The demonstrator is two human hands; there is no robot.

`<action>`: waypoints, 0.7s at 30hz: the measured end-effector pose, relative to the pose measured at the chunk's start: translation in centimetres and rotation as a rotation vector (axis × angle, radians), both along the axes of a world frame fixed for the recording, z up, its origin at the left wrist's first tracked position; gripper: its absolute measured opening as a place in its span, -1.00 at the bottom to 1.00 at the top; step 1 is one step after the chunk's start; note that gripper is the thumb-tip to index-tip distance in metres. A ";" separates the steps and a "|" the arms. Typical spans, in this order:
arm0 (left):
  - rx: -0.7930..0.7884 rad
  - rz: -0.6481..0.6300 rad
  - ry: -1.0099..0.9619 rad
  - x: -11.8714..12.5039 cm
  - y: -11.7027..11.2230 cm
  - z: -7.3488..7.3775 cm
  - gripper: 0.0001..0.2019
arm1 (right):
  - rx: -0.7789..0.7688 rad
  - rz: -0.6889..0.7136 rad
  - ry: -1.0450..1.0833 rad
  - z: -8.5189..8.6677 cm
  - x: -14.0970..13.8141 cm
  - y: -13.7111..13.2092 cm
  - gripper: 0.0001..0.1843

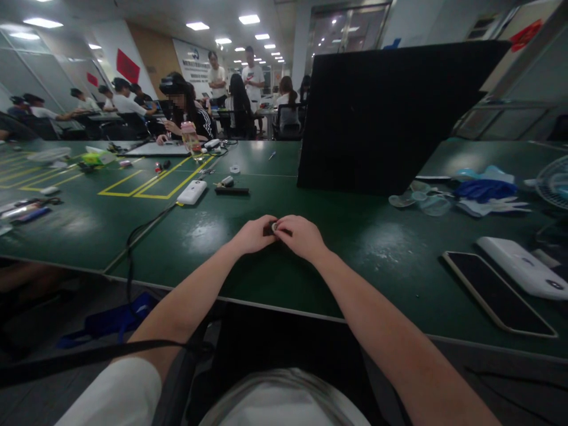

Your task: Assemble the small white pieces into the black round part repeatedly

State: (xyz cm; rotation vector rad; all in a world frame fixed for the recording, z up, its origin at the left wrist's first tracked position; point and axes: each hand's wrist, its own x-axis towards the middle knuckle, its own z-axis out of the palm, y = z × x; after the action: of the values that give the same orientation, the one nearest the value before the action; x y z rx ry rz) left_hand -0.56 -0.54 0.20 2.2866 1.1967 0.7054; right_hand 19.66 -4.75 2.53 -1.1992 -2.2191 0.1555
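Note:
My left hand (254,236) and my right hand (304,236) meet over the green table (248,272), close to its front edge. Between their fingertips is a small round piece (274,226), pale with a dark part beside it; it is too small to name. Fingers of both hands are closed around it, the right thumb and forefinger pinching from the right. The fingers cover most of the piece.
A large black panel (377,118) stands at the back right. Right of me lie a phone (499,293), a white power bank (523,266) and blue gloves (486,189). Another power bank (192,192) with a cable lies left. A co-worker (186,109) sits across the table.

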 end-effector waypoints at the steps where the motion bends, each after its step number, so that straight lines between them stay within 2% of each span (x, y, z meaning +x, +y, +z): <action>1: 0.001 0.009 0.003 0.1 0.0 -0.1 -0.53 | -0.010 -0.002 -0.010 0.0 0.0 0.0 -0.84; 9: 0.019 0.073 0.031 0.0 0.2 -0.1 -0.52 | -0.024 -0.060 0.015 0.0 1.1 0.2 -0.80; 11: 0.047 0.175 0.028 -0.4 0.6 0.2 -0.53 | -0.023 -0.094 0.006 -0.1 1.3 0.7 -0.72; 13: 0.070 0.334 0.011 -1.0 1.0 0.6 -0.53 | -0.025 -0.107 -0.046 -0.3 1.2 1.3 -0.62; 16: 0.086 0.529 -0.028 -2.0 1.7 1.1 -0.53 | -0.069 -0.056 -0.191 -0.6 0.5 2.1 -0.51; 18: 0.081 0.581 -0.035 -2.5 1.9 1.3 -0.52 | -0.107 -0.024 -0.255 -0.9 0.1 2.4 -0.55; 21: 0.079 0.565 -0.007 -2.5 2.0 1.0 -0.52 | -0.138 -0.069 -0.246 -1.3 -0.1 2.6 -0.65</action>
State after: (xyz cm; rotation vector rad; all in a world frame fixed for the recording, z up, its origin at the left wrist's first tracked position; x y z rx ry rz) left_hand -3.02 1.44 1.21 2.0018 1.8674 0.9655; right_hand 19.60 -2.14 1.18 -1.4352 -2.4062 0.1417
